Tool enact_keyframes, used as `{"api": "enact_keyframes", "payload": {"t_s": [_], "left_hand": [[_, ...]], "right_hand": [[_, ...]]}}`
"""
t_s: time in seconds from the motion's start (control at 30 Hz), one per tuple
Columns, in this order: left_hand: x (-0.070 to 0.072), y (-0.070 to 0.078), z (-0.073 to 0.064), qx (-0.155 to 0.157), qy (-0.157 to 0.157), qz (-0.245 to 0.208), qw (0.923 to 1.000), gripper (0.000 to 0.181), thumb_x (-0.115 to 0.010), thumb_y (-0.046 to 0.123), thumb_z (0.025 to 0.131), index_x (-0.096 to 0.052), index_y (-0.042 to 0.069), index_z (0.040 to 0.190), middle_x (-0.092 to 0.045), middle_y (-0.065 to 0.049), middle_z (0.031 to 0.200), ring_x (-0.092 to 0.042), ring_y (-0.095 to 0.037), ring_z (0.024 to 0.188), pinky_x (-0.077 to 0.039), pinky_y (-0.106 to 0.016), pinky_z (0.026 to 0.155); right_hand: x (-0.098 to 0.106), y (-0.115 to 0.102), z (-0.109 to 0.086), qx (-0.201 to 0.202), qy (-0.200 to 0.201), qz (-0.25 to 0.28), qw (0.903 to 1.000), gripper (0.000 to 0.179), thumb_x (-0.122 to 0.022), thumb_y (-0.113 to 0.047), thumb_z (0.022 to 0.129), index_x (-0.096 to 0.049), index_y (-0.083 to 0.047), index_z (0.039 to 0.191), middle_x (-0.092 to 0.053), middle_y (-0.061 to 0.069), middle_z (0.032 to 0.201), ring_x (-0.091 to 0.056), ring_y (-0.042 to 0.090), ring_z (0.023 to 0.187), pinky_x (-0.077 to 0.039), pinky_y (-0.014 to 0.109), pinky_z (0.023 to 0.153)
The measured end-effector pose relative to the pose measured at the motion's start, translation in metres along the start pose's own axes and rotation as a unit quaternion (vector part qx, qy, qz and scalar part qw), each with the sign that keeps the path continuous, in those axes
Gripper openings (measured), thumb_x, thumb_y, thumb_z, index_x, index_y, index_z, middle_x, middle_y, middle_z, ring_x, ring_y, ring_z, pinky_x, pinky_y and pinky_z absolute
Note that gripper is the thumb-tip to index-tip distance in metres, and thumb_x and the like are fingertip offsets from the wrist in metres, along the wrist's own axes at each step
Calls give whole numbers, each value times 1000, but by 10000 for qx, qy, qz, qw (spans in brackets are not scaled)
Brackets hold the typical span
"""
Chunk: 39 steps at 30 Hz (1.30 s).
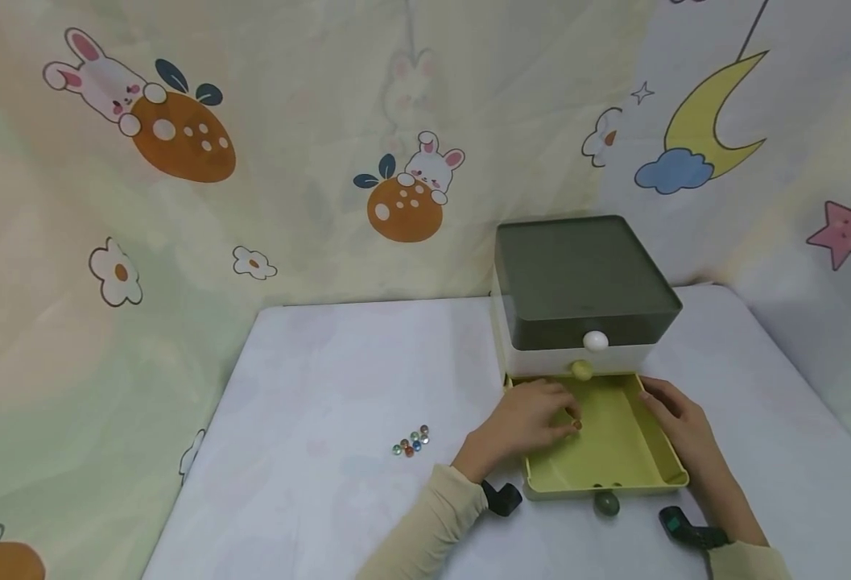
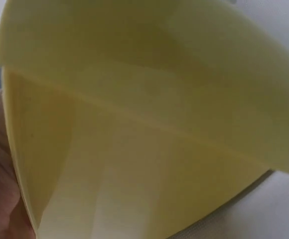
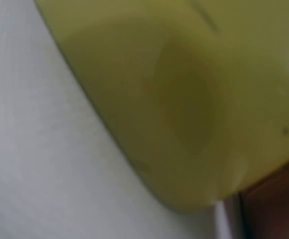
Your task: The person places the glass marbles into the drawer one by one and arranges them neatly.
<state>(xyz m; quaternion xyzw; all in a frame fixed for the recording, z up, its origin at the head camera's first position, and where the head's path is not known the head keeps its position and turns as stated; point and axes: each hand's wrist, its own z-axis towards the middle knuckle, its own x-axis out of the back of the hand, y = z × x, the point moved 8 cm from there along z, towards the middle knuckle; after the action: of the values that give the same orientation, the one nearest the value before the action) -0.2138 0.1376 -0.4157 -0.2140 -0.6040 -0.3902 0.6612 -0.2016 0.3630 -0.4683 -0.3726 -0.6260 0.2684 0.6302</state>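
Observation:
A yellow-green drawer (image 1: 606,435) is pulled out from the bottom of a small drawer cabinet (image 1: 584,282). Over the left part of this drawer, my left hand (image 1: 530,415) pinches a small brown marble (image 1: 576,424) between thumb and fingertips. My right hand (image 1: 686,427) holds the drawer's right side wall near the cabinet, fingers at the rim. To the left on the table lies a loose group of small colored marbles (image 1: 409,451). The left wrist view shows the drawer wall (image 2: 134,149) close up, the right wrist view its outer surface (image 3: 134,99); neither shows the marble.
The cabinet has a dark translucent top, a white knob (image 1: 595,341) and a yellow-green knob (image 1: 581,370). A dark green knob (image 1: 606,503) sticks out of the drawer's front. A white cloth (image 1: 324,387) covers the table, and a printed curtain (image 1: 309,161) hangs behind.

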Motion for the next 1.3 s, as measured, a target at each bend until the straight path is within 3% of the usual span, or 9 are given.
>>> {"api": "enact_keyframes", "payload": {"t_s": [0.07,0.17,0.3,0.33,0.57,1.17,1.3], "left_hand": [[0,1,0,25,-44,170,9998,14,-71,46,98,-73,38,109,-68,21,111,-64,-1,103,-49,-15,86],[-1,2,0,50,-98,367,9993,13,-70,48,98,-73,39,108,-68,21,111,-64,-2,102,-49,-17,84],[-4,2,0,81,-150,489,9987,12,-71,49,97,-73,42,106,-68,22,111,-64,-3,102,-47,-17,83],[-4,2,-1,91,-158,499,9986,12,-71,49,97,-73,42,106,-68,22,111,-64,-3,103,-47,-18,83],[-6,3,-2,147,-279,630,9975,11,-73,51,95,-74,45,104,-68,24,119,-63,-3,110,-46,-18,88],[-9,4,-3,132,-272,824,9961,7,-79,52,89,-78,47,92,-68,27,107,-57,-2,94,-36,-16,76],[-9,4,-4,115,-267,851,9959,6,-79,52,89,-78,48,92,-69,27,108,-56,-1,92,-36,-16,75]], "right_hand": [[0,0,0,2,-5,30,10000,63,-48,-56,107,-48,-15,155,-52,12,156,-38,-21,113,-37,15,89],[0,-1,-1,2,-4,18,10000,63,-47,-55,108,-47,-14,156,-48,21,158,-45,-9,123,-37,15,89],[0,-2,-2,34,10,-45,10000,62,-46,-53,109,-47,-12,155,-47,24,158,-49,9,133,-37,14,88],[0,-3,-2,47,9,-59,10000,61,-46,-52,109,-47,-12,155,-47,24,157,-49,8,133,-37,14,87],[-2,-4,-3,49,-81,-23,10000,63,-44,-52,110,-44,-9,156,-45,25,159,-41,48,144,-37,16,88],[-2,-4,-1,-2,-84,-59,9999,65,-44,-53,109,-44,-8,156,-46,24,159,-43,45,142,-40,25,92],[-1,-2,0,27,-44,-98,9999,63,-45,-53,109,-47,-11,155,-48,23,157,-52,9,129,-39,20,89]]}}
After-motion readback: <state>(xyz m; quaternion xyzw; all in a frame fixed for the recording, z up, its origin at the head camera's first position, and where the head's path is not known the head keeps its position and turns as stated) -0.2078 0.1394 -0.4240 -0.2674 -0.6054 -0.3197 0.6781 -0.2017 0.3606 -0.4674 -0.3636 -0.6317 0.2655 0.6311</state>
